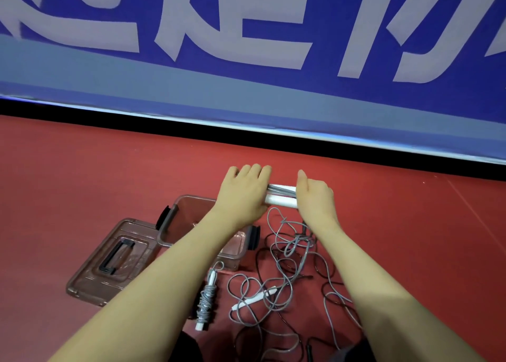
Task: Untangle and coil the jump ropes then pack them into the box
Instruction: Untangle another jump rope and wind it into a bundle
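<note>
Red floor (82, 170): box (175, 224) open and seemingly empty, its lid (90, 274) beside it; nothing packed yet, I judge. Loose tangle of grey and black ropes (290, 252) remains right of the box, one wrapped rope (206, 301) lies finished. My left hand (243, 194) and right hand (315, 197) grip white handles (282, 198), cord bunched alongside, fingers curled.

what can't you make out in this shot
Head view only:
- Box inside: the left forearm crosses it.
- Handles: ends hidden in the left hand and right hand.
- Black rope: cut off by the bottom edge.
- Loose pile: rope count unclear, strands overlap.
</note>
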Motion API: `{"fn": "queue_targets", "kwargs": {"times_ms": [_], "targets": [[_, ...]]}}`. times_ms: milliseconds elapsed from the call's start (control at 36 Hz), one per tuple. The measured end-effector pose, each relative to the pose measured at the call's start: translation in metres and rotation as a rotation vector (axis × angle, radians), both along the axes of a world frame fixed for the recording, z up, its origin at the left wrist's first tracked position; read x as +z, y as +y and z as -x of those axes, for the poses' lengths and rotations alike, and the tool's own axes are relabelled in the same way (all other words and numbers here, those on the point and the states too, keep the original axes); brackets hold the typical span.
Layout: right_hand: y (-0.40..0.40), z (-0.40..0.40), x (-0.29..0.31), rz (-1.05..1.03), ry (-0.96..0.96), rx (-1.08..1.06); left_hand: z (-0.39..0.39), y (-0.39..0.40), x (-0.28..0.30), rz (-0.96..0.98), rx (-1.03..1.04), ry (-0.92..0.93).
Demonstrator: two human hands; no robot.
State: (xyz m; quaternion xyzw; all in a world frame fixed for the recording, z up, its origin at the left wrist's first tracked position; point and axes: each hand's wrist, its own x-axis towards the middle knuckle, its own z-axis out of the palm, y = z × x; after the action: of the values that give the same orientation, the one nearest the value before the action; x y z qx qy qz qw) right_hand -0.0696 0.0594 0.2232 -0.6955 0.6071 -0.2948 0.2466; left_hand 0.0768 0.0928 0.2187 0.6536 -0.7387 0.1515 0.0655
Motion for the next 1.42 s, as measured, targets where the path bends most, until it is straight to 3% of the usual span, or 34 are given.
{"fn": "queue_targets", "kwargs": {"times_ms": [167,250,500,639,778,944,1056,1167,1333,1417], "targets": [[0.004,0.000,0.002,0.029,-0.003,0.077,0.006,0.008,0.001,-0.128,0.043,-0.017],[0.001,0.004,0.000,0.039,-0.076,0.072,0.005,0.005,0.003,-0.059,-0.076,-0.050],[0.003,0.008,0.002,0.056,-0.141,0.144,0.007,0.007,0.006,-0.124,-0.032,-0.093],[0.002,0.010,0.002,-0.080,-0.244,0.206,-0.002,0.006,0.005,-0.151,0.035,-0.059],[0.004,0.017,0.001,0.008,-0.041,0.375,-0.013,0.006,0.002,-0.188,0.089,-0.093],[0.001,0.023,0.000,0.181,0.037,0.366,-0.016,0.009,-0.001,-0.175,0.046,-0.094],[-0.004,0.024,-0.008,0.160,0.059,0.336,-0.029,0.004,-0.004,0.053,-0.152,-0.162],[-0.004,0.024,-0.008,0.114,0.017,0.302,-0.015,0.010,0.008,-0.045,-0.120,-0.045],[0.002,0.017,-0.005,0.109,0.037,0.326,-0.012,0.012,0.004,0.025,-0.065,0.037],[0.002,0.016,-0.009,0.088,0.096,0.319,-0.014,0.010,0.004,0.021,-0.037,-0.046]]}}
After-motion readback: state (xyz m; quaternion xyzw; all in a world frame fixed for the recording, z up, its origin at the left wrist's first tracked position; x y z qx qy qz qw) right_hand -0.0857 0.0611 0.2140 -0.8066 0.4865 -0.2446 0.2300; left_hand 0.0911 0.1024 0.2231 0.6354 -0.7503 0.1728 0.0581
